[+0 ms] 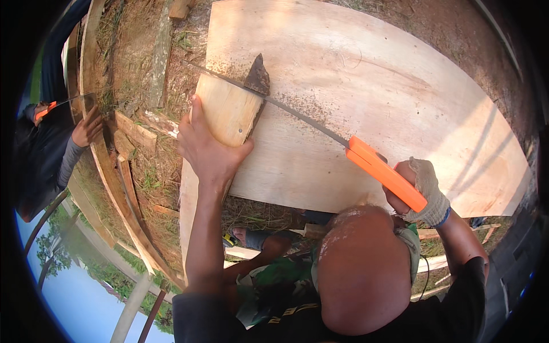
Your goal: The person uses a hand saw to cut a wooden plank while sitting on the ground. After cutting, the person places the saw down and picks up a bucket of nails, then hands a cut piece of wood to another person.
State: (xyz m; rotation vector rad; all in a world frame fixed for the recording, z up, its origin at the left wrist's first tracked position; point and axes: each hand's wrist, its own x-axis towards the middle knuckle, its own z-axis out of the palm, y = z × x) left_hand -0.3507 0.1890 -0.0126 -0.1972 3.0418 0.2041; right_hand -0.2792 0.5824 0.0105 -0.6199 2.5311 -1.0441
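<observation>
My left hand (209, 146) grips a short wooden board (226, 106), which lies over a curved sheet of pale plywood (366, 74). A handsaw blade (300, 117) crosses the board near its far end, beside a dark, pointed piece (258, 77) whose material I cannot make out. My right hand (414, 188), in a knitted glove, is closed on the saw's orange handle (369, 166). Sawdust is scattered on the plywood around the blade.
A co-worker's bald head (360, 268) and camouflage clothing fill the lower middle. At left, another person's hand (87, 127) rests by long curved planks (111, 177), near an orange-handled tool (46, 110). Loose wood strips (137, 131) lie on grassy ground.
</observation>
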